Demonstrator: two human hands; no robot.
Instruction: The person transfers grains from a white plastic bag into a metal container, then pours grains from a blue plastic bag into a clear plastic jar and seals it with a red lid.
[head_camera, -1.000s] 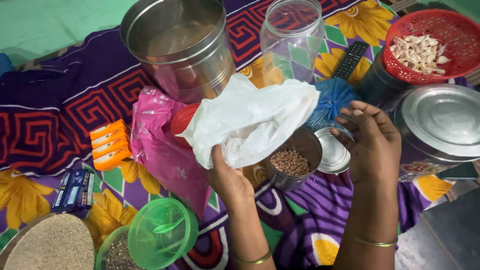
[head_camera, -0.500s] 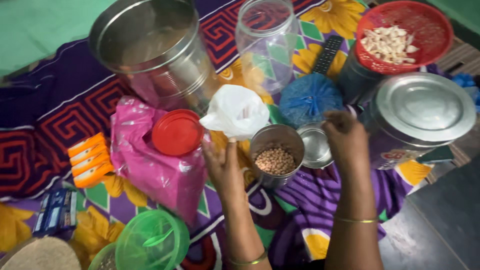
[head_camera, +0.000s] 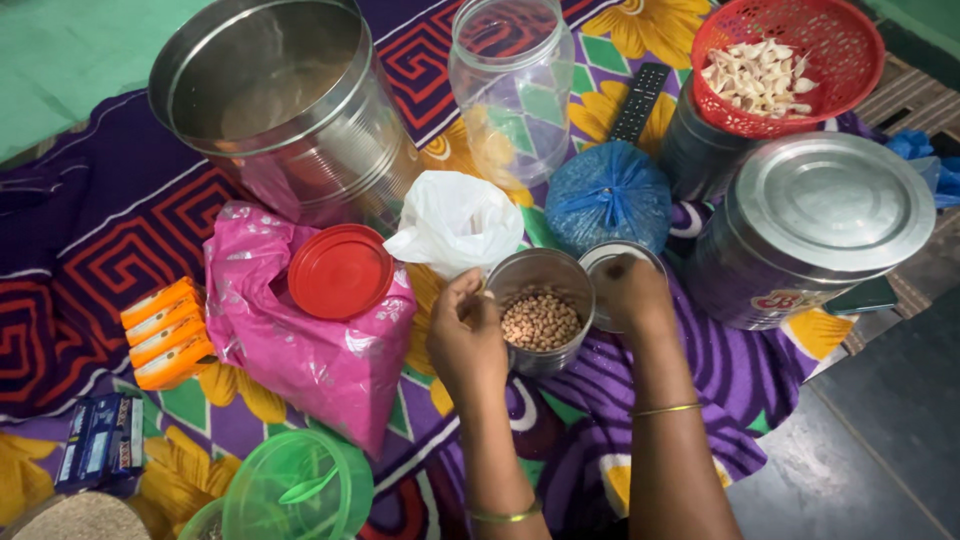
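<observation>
The small steel tin (head_camera: 541, 322) of brown chickpeas stands open on the patterned cloth (head_camera: 720, 370), between both hands. The left hand (head_camera: 466, 335) rests at its rim, fingers curled loosely, holding nothing I can make out. The right hand (head_camera: 627, 292) covers the tin's steel lid (head_camera: 608, 256) just beside it, fingers bent on it; the grip is unclear. The crumpled white plastic bag (head_camera: 455, 220) lies empty-looking behind; the tin is filled but not yet lidded.

White plastic bag (head_camera: 455, 222): no longer held up in the left hand (head_camera: 466, 340); now lies crumpled at centre frame, between the red lid (head_camera: 340, 271) and the small steel tin of peanuts (head_camera: 541, 322).
Left hand: lowered to the tin's left rim.
Right hand (head_camera: 628, 293): lowered from mid-air onto the small steel lid (head_camera: 600, 256) right of the tin.
</observation>
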